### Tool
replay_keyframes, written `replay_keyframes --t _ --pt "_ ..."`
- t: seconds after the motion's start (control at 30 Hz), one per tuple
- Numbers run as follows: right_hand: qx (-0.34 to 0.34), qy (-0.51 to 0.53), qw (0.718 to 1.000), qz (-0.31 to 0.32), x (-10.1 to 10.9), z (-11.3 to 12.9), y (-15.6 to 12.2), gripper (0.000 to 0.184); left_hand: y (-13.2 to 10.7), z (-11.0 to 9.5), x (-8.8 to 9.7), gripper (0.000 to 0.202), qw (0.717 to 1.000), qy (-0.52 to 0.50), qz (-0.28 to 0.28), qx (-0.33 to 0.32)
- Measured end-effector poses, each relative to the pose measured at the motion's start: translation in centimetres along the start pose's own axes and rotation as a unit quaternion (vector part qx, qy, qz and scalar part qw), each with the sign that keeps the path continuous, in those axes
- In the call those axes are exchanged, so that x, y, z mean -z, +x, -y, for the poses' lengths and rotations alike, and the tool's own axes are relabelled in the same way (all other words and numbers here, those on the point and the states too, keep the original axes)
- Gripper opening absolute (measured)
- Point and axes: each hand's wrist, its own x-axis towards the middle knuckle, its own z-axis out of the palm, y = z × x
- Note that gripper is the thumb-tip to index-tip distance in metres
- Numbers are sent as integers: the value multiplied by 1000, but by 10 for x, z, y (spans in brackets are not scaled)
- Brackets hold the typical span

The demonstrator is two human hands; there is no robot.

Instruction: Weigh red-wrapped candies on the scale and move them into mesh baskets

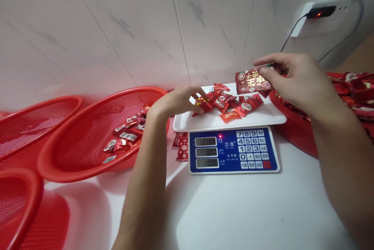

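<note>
At the left end of the scale's white tray [193, 125], my left hand [175, 103] has thumb and fingers closed around a red-and-gold wrapped candy [203, 104]. Several more red wrapped candies [223, 101] lie in a loose pile beside it. My right hand [292, 78] pinches a flat, dark red candy packet [251, 80] with gold lettering, raised over the tray's right side. Below the tray, the blue panel of the digital scale [233, 150] has lit displays; the top one appears to read 0.108.
A red mesh basket [73, 140] with wrapped candies stands left, near other red baskets [17, 203]. Another red container [298, 137] full of candies sits right, partly behind my forearm. Red dotted packets [182, 148] lie beside the scale. Behind are a tiled wall and a power socket [318, 20].
</note>
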Motion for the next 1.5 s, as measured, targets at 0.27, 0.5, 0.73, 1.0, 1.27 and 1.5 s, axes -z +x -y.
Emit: replay_keyframes --t 0.27,0.5,0.73,1.0,1.27,1.5 --pt "19 -12 1000 -11 -1 3 -4 29 2 2 -1 44 1000 -8 -5 -1" --pt "14 -24 1000 -14 0 5 -4 28 1 2 -1 43 1000 -6 -4 3" --pt "15 -24 999 -19 0 7 -6 28 1 1 -1 43 1000 -1 -6 -3" --pt "39 -18 999 -15 -4 3 -5 28 2 3 -1 43 1000 0 -5 -9" --pt "82 118 989 -39 -16 6 -9 21 -5 -3 1 40 982 -96 -148 -74" --pt "38 458 888 7 -35 25 -21 14 -5 -46 -19 49 925 -296 -122 -202"
